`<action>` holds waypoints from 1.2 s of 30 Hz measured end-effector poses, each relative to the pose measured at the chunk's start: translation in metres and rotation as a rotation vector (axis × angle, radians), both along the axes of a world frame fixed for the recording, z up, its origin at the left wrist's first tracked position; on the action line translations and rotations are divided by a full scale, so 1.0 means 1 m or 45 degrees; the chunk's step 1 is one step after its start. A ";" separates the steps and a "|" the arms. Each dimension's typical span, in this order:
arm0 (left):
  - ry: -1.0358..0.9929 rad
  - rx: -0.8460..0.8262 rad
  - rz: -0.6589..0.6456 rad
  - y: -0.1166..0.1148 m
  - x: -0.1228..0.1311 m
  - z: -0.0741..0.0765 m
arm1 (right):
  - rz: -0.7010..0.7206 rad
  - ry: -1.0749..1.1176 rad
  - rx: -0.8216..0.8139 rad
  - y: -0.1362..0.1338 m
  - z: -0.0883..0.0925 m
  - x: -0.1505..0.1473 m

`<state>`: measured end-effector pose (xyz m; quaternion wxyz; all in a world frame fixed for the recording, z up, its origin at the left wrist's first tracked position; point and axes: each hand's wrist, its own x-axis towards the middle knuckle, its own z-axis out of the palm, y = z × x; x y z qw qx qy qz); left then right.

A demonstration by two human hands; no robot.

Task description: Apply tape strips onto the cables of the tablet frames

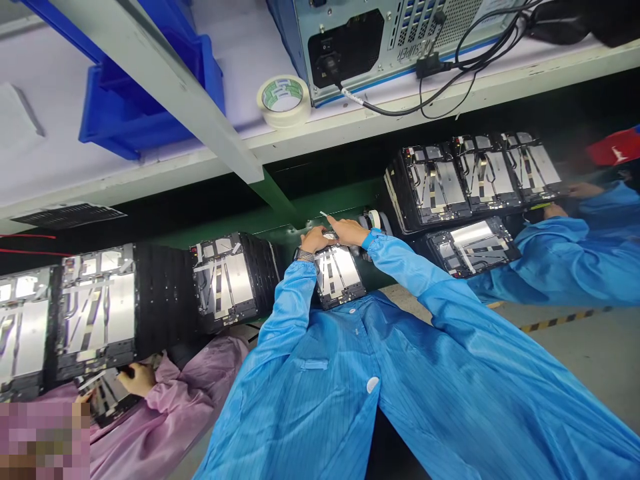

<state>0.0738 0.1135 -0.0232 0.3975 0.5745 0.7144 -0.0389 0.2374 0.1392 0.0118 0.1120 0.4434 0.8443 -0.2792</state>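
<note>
Reaching both bare hands over a black-framed panel unit on a dark green conveyor belt, viewed from the wearer's head. Far left, toward 8 o'clock from the hands: a co-worker's pink sleeve and hand at another panel, beside a row of matching units. At 9 o'clock, a neighbouring unit stands just apart, leaving a narrow stretch of belt open. Above, from 10 to 12 o'clock, a shelf carries a blue plastic bin, a roll of masking tape and a computer case.

Centre: the left hand, a watch at its wrist, lies curled at the panel unit's upper edge; its grip looks closed, though what it pinches cannot be told. The right hand stretches toward it, its grip narrowed to pressed fingertips beside a narrow white strip. A tape roll sits just beside the right hand at 2 o'clock. Farther right, at 3 o'clock, lie more panel units, with a second co-worker's blue sleeve and hand beyond them.
</note>
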 end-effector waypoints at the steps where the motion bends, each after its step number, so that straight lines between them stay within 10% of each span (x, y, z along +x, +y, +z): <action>1: 0.000 -0.002 0.000 0.000 0.000 0.000 | -0.010 -0.001 0.005 0.002 0.000 -0.001; 13: -0.036 0.029 -0.071 -0.006 -0.006 0.008 | -0.778 0.523 -0.095 0.011 -0.042 0.051; 26: 0.073 0.113 -0.116 -0.011 0.003 0.014 | -0.865 0.797 -0.182 -0.028 -0.069 0.047; 31: -0.056 0.390 0.169 -0.036 -0.026 0.029 | -0.864 0.751 0.093 -0.053 -0.055 0.041; 36: -0.084 0.527 0.460 -0.082 -0.052 0.031 | -0.423 0.803 0.051 -0.087 -0.041 0.005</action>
